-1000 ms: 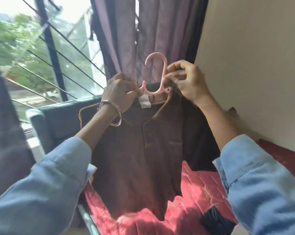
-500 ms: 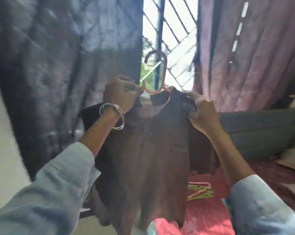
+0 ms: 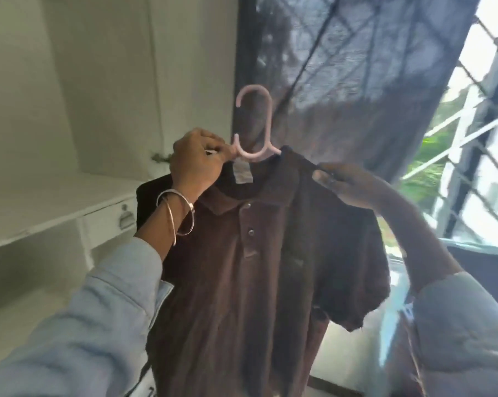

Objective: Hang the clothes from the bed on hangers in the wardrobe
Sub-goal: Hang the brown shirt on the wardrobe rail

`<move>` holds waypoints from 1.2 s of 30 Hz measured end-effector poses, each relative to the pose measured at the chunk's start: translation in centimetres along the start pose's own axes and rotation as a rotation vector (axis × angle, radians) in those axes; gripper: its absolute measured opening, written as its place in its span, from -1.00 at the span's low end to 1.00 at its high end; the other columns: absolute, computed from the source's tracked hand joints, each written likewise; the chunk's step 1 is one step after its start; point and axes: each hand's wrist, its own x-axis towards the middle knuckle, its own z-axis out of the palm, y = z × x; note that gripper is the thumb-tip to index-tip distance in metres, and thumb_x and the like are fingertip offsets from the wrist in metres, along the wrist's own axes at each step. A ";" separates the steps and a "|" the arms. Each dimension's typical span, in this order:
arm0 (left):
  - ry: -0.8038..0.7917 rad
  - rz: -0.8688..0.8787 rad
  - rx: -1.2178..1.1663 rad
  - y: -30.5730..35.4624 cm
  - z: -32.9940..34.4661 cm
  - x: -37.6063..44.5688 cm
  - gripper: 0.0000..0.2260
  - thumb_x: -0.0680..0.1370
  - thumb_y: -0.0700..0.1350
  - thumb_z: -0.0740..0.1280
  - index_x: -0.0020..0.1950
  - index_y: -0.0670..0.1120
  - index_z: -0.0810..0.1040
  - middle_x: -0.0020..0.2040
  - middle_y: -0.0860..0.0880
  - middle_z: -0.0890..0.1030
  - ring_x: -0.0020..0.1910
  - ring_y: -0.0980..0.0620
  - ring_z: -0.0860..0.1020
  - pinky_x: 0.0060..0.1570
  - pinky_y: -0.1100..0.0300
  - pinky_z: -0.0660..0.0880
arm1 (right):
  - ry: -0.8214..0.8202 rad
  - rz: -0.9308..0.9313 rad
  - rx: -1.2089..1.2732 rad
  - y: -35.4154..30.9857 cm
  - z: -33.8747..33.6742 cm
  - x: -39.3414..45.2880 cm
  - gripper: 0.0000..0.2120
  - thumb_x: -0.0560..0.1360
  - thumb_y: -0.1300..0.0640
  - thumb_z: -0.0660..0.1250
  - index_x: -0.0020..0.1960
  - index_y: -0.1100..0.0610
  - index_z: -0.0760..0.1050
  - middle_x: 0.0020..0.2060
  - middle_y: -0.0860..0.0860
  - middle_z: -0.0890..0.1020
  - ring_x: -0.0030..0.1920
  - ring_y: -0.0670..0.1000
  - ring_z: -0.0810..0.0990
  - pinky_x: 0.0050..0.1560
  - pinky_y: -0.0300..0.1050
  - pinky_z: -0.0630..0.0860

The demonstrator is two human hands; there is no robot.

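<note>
The brown polo shirt is already threaded onto the pink plastic hanger and hangs in the air between the hands, in front of a dark curtain, so the dressing step looks done for this garment. The left hand pinches the hanger at the base of its hook, while the right hand pinches the shirt's shoulder. Hooking it on a rail is left; pale shelving shows at left, but no rail is visible.
</note>
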 end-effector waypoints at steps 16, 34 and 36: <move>0.263 -0.050 0.482 -13.5 -13.0 17.4 -0.87 0.44 -0.07 0.48 -0.08 -0.09 0.72 -0.10 -0.07 0.68 -0.08 -0.02 0.62 0.06 0.02 0.54 | 0.197 -0.596 0.500 -10.3 12.4 29.5 -0.77 0.53 -0.02 0.19 -0.27 0.02 0.43 -0.45 -0.10 0.40 -0.40 -0.16 0.37 -0.32 -0.32 0.28; 0.166 0.063 1.501 -18.6 -34.9 36.1 -0.47 0.51 0.02 0.33 0.46 0.03 0.29 0.35 -0.09 0.43 0.31 -0.15 0.43 0.23 -0.12 0.41 | 0.633 -0.516 0.429 -36.5 8.6 56.6 -0.70 0.59 -0.03 0.21 0.10 0.15 0.59 0.07 0.29 0.58 0.10 0.33 0.51 -0.06 0.00 0.38; 0.140 0.081 1.595 -19.4 -36.4 37.7 -0.51 0.53 0.02 0.32 0.44 0.04 0.31 0.33 -0.07 0.43 0.27 -0.13 0.45 0.20 -0.10 0.41 | 0.653 -0.477 0.401 -39.0 8.2 58.6 -0.67 0.58 -0.04 0.21 0.13 0.18 0.57 0.11 0.29 0.56 0.12 0.33 0.51 0.00 0.03 0.42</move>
